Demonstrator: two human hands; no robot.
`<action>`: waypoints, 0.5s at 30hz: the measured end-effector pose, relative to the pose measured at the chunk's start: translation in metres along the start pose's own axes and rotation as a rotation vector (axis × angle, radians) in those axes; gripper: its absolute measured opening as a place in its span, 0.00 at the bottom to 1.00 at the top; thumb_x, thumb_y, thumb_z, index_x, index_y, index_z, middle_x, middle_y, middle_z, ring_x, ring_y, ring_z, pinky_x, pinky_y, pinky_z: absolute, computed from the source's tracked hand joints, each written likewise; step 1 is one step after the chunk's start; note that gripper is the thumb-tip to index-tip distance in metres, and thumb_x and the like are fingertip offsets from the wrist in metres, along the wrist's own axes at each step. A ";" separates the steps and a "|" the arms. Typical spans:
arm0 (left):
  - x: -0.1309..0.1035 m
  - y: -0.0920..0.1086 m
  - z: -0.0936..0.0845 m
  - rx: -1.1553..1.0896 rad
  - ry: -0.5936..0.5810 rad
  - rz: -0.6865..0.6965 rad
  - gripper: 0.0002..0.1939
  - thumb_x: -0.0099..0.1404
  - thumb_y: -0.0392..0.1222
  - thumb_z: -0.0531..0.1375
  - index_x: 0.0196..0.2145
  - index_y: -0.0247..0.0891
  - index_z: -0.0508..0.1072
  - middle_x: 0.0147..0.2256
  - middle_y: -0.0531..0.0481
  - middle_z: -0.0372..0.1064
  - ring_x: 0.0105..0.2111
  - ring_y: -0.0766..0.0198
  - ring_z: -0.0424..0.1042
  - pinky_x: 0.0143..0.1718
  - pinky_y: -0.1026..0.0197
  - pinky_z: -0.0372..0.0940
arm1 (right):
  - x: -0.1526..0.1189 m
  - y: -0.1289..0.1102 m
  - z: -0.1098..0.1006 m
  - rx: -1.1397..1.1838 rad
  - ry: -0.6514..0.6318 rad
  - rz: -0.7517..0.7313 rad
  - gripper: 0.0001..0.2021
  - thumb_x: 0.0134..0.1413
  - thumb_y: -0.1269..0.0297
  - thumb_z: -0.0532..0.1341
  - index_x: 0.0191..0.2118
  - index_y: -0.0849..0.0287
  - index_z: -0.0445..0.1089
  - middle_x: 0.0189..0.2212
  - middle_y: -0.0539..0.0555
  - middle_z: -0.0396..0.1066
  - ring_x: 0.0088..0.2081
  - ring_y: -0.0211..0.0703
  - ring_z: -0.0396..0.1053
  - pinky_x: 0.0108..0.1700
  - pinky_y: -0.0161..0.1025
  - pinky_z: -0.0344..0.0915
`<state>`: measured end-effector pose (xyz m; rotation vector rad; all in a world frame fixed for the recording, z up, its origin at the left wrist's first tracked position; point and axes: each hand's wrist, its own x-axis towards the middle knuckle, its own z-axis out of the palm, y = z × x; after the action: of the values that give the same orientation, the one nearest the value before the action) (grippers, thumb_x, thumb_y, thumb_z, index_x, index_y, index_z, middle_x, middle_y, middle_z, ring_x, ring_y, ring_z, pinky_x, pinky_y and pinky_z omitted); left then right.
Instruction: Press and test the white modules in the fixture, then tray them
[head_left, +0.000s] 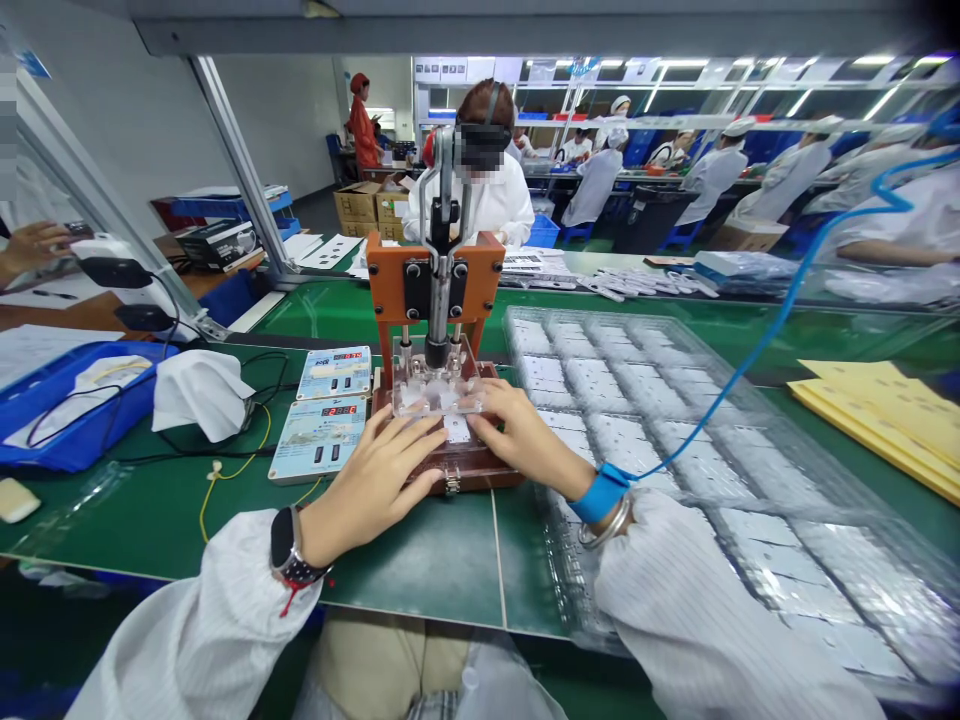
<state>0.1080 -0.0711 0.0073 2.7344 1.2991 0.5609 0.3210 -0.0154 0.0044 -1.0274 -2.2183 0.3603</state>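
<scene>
An orange toggle-clamp test fixture (433,275) stands before me, with a clear plate (427,398) over its brown base (480,468). A small white piece (456,430) lies in the base, partly hidden under the plate. My left hand (375,485) rests at the base's left side, fingers stretched out toward the white piece, a dark watch on the wrist. From the right, my right hand (525,430) reaches to the plate's edge, its thumb beside the white piece and apart from the fingers. A blue wrist strap (602,492) circles that wrist. Neither hand visibly grips anything.
Two meter boxes (319,437) with red digits sit left of the fixture. Clear trays of white pieces (630,450) fill the right side, crossed by a blue coiled cord (795,290). Yellow sheets (885,410) lie far right, a blue bin (75,400) far left. A co-worker (480,190) sits opposite.
</scene>
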 end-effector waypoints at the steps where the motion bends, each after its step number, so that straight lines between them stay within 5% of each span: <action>1: -0.004 -0.001 -0.001 -0.004 0.025 -0.007 0.18 0.69 0.42 0.49 0.55 0.40 0.63 0.57 0.46 0.60 0.58 0.55 0.56 0.60 0.44 0.44 | 0.004 0.001 -0.005 0.019 0.116 0.030 0.13 0.55 0.74 0.53 0.41 0.59 0.72 0.44 0.56 0.72 0.49 0.48 0.66 0.50 0.52 0.63; 4: -0.018 -0.009 -0.004 -0.007 0.128 -0.057 0.16 0.69 0.40 0.47 0.52 0.40 0.65 0.55 0.45 0.63 0.59 0.56 0.54 0.59 0.45 0.46 | 0.031 0.000 -0.034 0.048 0.499 0.082 0.11 0.55 0.75 0.53 0.39 0.60 0.71 0.38 0.56 0.74 0.42 0.45 0.71 0.46 0.47 0.68; 7: -0.030 -0.024 -0.008 0.004 0.200 -0.133 0.16 0.69 0.40 0.47 0.49 0.38 0.67 0.53 0.43 0.65 0.59 0.55 0.54 0.57 0.46 0.49 | 0.084 -0.017 -0.076 0.071 0.658 -0.033 0.10 0.61 0.70 0.52 0.42 0.61 0.69 0.39 0.54 0.73 0.44 0.41 0.70 0.48 0.42 0.67; 9: -0.036 -0.040 -0.010 0.027 0.206 -0.209 0.16 0.68 0.42 0.46 0.49 0.38 0.68 0.53 0.43 0.65 0.59 0.54 0.55 0.57 0.45 0.50 | 0.125 -0.037 -0.100 0.144 0.571 -0.024 0.13 0.64 0.64 0.49 0.44 0.63 0.67 0.38 0.53 0.73 0.42 0.36 0.70 0.46 0.36 0.67; 12: -0.042 -0.071 -0.013 0.046 0.146 -0.315 0.18 0.69 0.46 0.46 0.52 0.40 0.66 0.56 0.42 0.61 0.60 0.51 0.52 0.57 0.43 0.49 | 0.173 -0.071 -0.121 0.306 0.252 0.141 0.24 0.65 0.55 0.41 0.45 0.71 0.64 0.28 0.49 0.72 0.33 0.34 0.72 0.38 0.36 0.68; 15: -0.045 -0.102 -0.016 -0.016 0.000 -0.341 0.25 0.67 0.52 0.48 0.59 0.41 0.58 0.61 0.41 0.53 0.62 0.48 0.45 0.57 0.41 0.47 | 0.191 -0.098 -0.127 0.488 -0.052 0.377 0.18 0.65 0.57 0.47 0.40 0.68 0.64 0.25 0.48 0.71 0.30 0.38 0.74 0.34 0.37 0.71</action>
<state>0.0013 -0.0411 -0.0128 2.4178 1.7003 0.5339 0.2584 0.0619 0.2329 -1.1563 -1.8300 1.0450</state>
